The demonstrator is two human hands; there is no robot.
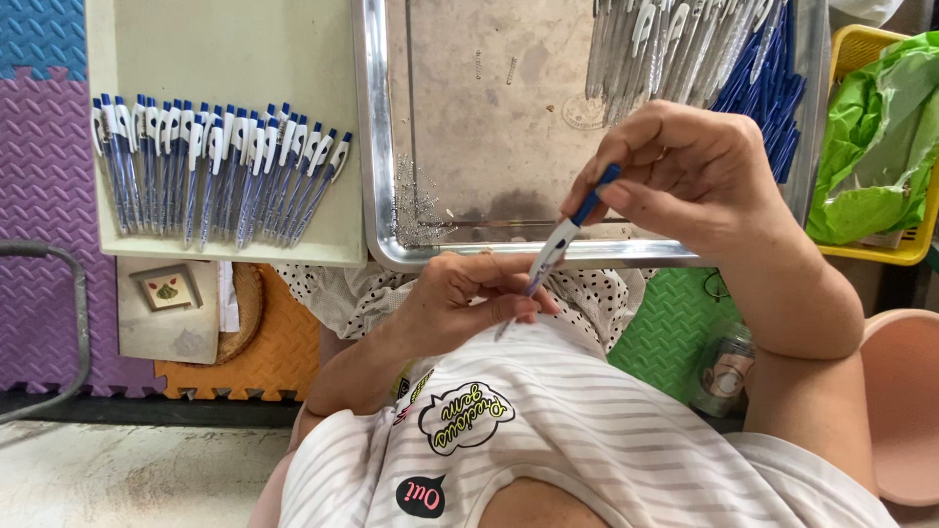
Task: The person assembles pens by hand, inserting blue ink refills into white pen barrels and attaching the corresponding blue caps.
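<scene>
Both my hands hold one ballpoint pen (556,244) over my lap. My right hand (685,171) pinches its blue top end between thumb and fingers. My left hand (465,298) grips the clear lower barrel near the tip. Behind the hands lies a metal tray (377,147) with tiny springs (416,200) scattered at its near left and a heap of pen parts (704,54), clear barrels and blue pieces, at its far right.
A cream tray (235,39) on the left carries a row of several finished blue-and-white pens (215,166). A yellow basket (915,249) with green plastic bags stands at right, a pink tub (905,401) below it, a small jar (724,372) on the foam floor mats.
</scene>
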